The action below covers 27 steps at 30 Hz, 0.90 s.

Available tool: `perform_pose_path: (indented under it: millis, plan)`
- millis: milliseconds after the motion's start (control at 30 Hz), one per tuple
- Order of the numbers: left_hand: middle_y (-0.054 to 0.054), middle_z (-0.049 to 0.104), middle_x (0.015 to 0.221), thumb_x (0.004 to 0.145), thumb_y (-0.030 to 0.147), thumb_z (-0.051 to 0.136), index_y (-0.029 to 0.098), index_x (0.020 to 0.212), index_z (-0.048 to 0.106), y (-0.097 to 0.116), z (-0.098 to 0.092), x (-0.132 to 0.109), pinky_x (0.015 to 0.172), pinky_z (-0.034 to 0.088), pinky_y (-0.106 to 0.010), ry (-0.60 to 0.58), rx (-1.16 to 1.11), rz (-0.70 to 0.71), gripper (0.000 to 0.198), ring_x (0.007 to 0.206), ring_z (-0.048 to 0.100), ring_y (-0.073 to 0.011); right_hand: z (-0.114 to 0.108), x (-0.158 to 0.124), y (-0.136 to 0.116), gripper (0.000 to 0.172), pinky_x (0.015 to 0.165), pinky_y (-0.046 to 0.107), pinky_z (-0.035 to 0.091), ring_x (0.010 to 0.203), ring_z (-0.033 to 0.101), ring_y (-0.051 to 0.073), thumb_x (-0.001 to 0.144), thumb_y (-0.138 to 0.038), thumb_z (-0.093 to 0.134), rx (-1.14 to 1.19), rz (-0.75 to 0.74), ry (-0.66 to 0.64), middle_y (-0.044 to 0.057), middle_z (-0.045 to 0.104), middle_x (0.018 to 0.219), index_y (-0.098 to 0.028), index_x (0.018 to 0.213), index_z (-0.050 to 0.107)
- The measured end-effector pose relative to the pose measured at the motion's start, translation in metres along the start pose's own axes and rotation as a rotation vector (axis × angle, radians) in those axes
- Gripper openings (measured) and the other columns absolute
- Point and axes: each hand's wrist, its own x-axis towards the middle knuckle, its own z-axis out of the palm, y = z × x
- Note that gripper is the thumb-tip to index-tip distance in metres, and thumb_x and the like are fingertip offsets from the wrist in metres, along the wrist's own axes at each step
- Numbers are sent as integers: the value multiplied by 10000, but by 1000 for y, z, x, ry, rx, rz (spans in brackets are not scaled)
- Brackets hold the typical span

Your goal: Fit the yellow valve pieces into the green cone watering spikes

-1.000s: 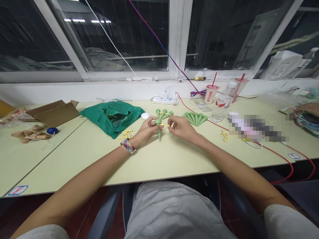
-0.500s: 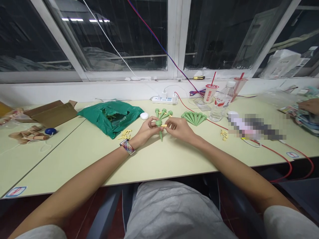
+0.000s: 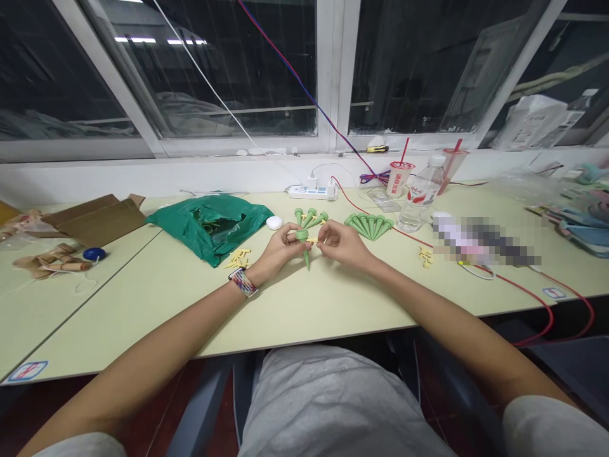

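The left hand (image 3: 280,249) holds a green plastic spike (image 3: 306,254) with its point down. The right hand (image 3: 342,245) pinches a small yellow piece (image 3: 313,240) at the top of the spike, so the hands are close together. They are near the middle of the desk (image 3: 304,311). Three green spikes (image 3: 309,218) lie just past them, toward the back edge. More spikes lie in a green fan (image 3: 368,225) to the right. Two heaps of yellow pieces (image 3: 238,258) (image 3: 425,257) lie on either side.

Single head-worn camera, looking from the seated person's own position, faces forward and down across the tabletop (image 3: 143,311) toward the window (image 3: 200,76); wide view, with the left hand (image 3: 280,249) and right hand (image 3: 345,246) at arm's reach, mid-frame.
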Motion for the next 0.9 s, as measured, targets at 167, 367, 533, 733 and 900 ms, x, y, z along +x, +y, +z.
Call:
perform_pose_path:
  millis: [167, 367, 533, 733, 900]
  plan:
    - [4, 727, 885, 761, 306, 923, 207, 1083, 584, 0, 0, -1, 777, 599, -281, -3, 6, -4, 478, 795, 721, -147, 2, 0, 4, 164, 578, 248, 500, 630, 670, 149, 815, -308, 713, -18, 7, 6, -12, 689, 790, -214, 903, 613]
    - [-11, 739, 901, 745, 313, 929, 204, 1073, 583, 3, 3, -1, 770, 597, -283, -7, 13, -18, 489, 816, 728, -162, 0, -1, 4, 400, 516, 251, 510, 531, 642, 142, 1008, -510, 534, 36, 127, -69, 22, 691, 701, -189, 790, 630]
    - [-4, 736, 896, 756, 313, 924, 206, 1087, 584, 3, 2, -1, 777, 599, -288, -14, 9, -13, 486, 808, 725, -157, -1, -1, 1, 256, 529, 237, 511, 571, 663, 129, 916, -450, 687, 33, 68, -16, 15, 732, 864, -198, 919, 641]
    - [8, 729, 885, 771, 311, 916, 214, 1067, 590, 2, 1, -1, 748, 583, -256, 0, 21, -13, 450, 781, 716, -140, -4, -3, 1, 468, 485, 247, 470, 484, 605, 126, 1012, -561, 543, -30, 119, -23, 34, 701, 705, -176, 776, 668]
    - [0, 742, 911, 782, 308, 913, 219, 1090, 590, 2, 0, -1, 787, 604, -273, -10, -5, -18, 455, 825, 734, -150, -4, -4, -1, 277, 544, 246, 460, 540, 606, 115, 921, -468, 718, -126, -6, -32, 21, 763, 909, -200, 987, 696]
